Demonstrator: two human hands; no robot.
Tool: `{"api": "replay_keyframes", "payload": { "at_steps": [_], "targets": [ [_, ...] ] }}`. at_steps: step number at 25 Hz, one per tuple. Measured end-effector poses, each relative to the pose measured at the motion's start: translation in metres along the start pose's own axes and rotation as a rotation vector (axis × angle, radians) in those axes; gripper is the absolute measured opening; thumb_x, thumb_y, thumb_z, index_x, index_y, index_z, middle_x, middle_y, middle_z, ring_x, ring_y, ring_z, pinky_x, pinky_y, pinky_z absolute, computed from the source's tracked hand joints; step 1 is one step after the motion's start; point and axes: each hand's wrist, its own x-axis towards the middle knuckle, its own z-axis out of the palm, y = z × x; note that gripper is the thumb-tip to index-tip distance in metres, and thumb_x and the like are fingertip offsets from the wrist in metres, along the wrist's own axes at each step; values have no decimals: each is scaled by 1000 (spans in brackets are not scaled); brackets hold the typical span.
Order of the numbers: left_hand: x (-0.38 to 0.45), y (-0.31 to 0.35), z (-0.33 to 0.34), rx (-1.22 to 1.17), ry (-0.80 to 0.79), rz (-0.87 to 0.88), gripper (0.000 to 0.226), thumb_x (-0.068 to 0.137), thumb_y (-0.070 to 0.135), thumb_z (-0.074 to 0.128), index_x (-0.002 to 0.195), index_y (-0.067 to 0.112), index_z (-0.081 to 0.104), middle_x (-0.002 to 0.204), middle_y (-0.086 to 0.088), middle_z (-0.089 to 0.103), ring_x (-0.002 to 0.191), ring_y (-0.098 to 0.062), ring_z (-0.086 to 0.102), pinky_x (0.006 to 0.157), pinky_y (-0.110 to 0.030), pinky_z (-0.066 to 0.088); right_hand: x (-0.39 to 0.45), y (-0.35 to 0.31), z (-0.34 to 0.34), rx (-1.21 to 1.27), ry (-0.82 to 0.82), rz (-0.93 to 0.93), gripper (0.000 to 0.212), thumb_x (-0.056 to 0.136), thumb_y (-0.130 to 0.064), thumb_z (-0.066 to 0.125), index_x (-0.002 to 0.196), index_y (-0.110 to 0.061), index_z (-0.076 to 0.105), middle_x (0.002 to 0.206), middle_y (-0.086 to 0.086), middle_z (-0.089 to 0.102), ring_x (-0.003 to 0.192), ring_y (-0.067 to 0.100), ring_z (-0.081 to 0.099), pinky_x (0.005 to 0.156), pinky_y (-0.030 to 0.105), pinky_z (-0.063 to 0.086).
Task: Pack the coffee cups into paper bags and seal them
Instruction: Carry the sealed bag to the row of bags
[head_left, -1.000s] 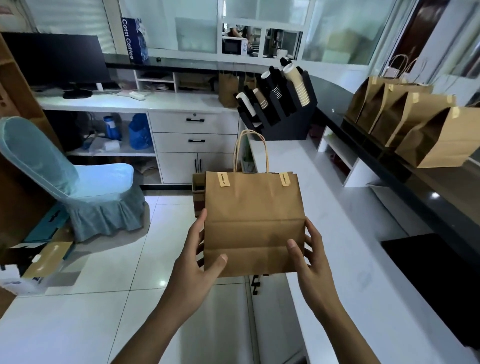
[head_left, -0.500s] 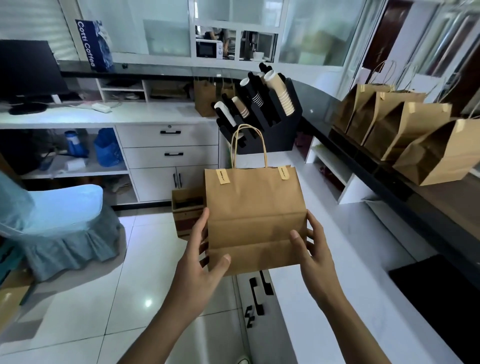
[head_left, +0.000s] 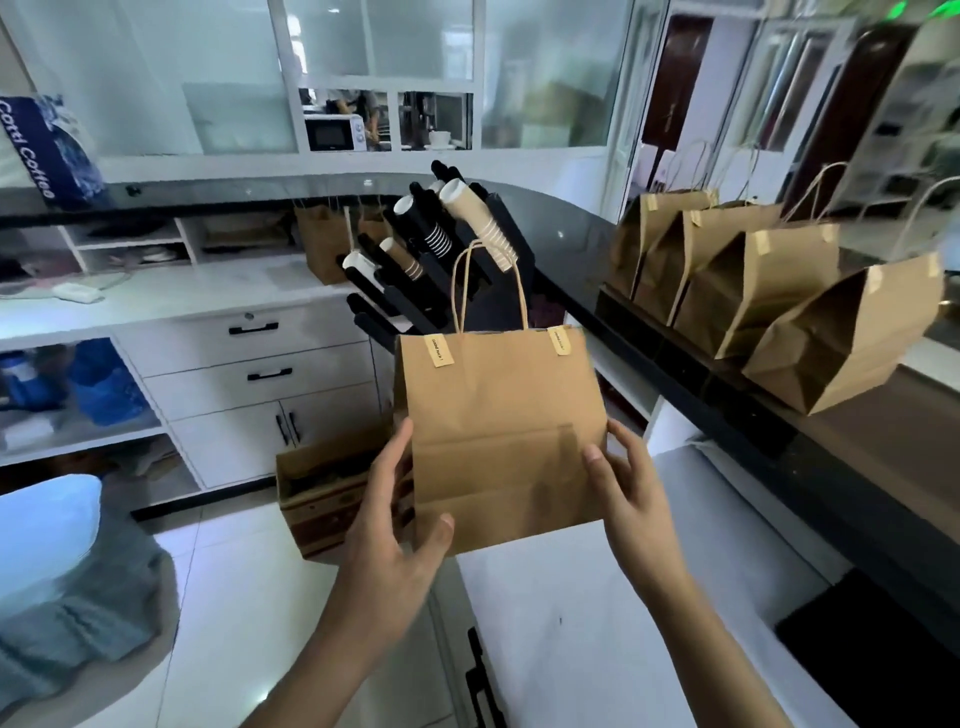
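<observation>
Left hand: the left hand (head_left: 387, 540) gripped the lower left edge of the paper bag (head_left: 501, 436), thumb across the front face, fingers behind.
Right hand: the right hand (head_left: 631, 486) held the lower right edge of the same bag, thumb on the front, fingers curled round the side.
Paper bag: brown, upright, held in the air between both hands, above the near end of the white counter (head_left: 597, 623); top folded shut, with two sticker strips (head_left: 439, 351) over the fold and twisted paper handles standing up.
Cardboard box: an open cardboard box (head_left: 324, 488) stood on the floor just left of and behind the bag.
Chair: a chair with a pale blue cover (head_left: 57, 561) stood at far left.
Cup holder: a black cup holder (head_left: 447, 265) stood on the counter behind the bag, holding stacks of paper coffee cups (head_left: 480, 223), tilted.
Finished bags: four more brown bags (head_left: 753, 291) stood in a row on the dark raised ledge (head_left: 779, 431) to the right, well apart from the held bag.
Background: white drawers (head_left: 249, 364) and a microwave (head_left: 332, 132) behind glass.
</observation>
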Motion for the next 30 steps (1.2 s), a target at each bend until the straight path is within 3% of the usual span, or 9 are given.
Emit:
{"api": "replay_keyframes", "payload": {
  "at_steps": [2, 6, 10, 13, 18, 23, 26, 30],
  "targets": [
    [25, 3, 17, -18, -9, 17, 94, 94, 6, 69, 151, 63, 20, 158, 16, 40, 147, -2, 35, 120, -49, 35, 25, -5, -11, -21, 42, -24, 45, 98, -48, 57, 141, -40, 47, 125, -14, 65, 103, -12, 63, 75, 6, 48],
    [53, 4, 55, -18, -110, 17, 81, 91, 27, 72, 150, 60, 26, 156, 25, 39, 143, 2, 38, 119, -45, 39, 55, -10, -42, -58, 136, -51, 47, 95, -55, 54, 139, -42, 46, 133, -16, 55, 121, 1, 56, 86, 12, 44],
    [72, 18, 100, -45, -211, 103, 77, 93, 14, 70, 150, 50, 33, 147, 28, 44, 135, 9, 42, 112, -32, 44, 69, -15, -91, -97, 259, -52, 65, 89, -65, 53, 148, -39, 43, 146, -6, 48, 128, 6, 52, 94, 18, 42],
    [80, 29, 139, -67, -311, 183, 78, 92, 3, 68, 152, 40, 35, 142, 27, 47, 134, 3, 46, 106, -21, 48, 71, -17, -136, -102, 371, -74, 65, 92, -63, 57, 150, -37, 45, 146, -5, 52, 134, 10, 50, 106, 29, 45],
    [83, 47, 202, -137, -460, 316, 80, 91, 3, 71, 154, 36, 34, 145, 16, 45, 141, -17, 44, 110, -35, 47, 60, -20, -203, -153, 574, -119, 59, 95, -56, 58, 148, -31, 49, 142, -7, 59, 132, 3, 52, 110, 28, 43],
    [82, 62, 259, -146, -560, 383, 80, 87, 16, 64, 153, 44, 30, 147, 14, 38, 145, -19, 38, 113, -45, 44, 51, -21, -257, -150, 739, -97, 36, 107, -32, 51, 142, -27, 55, 130, -20, 61, 123, -9, 54, 110, 31, 45],
    [80, 66, 288, -127, -612, 416, 79, 88, 17, 63, 155, 42, 28, 146, 12, 37, 144, -18, 37, 112, -35, 44, 56, -14, -285, -126, 803, -55, 31, 106, -35, 52, 136, -34, 58, 130, -17, 63, 125, 3, 56, 113, 40, 45],
    [80, 66, 327, -72, -621, 471, 82, 89, 13, 63, 155, 43, 26, 149, 1, 35, 143, -17, 36, 108, -9, 34, 69, -3, -317, -85, 857, 1, 37, 95, -50, 51, 129, -39, 60, 132, -9, 65, 127, 16, 58, 112, 48, 45]
  ]
}}
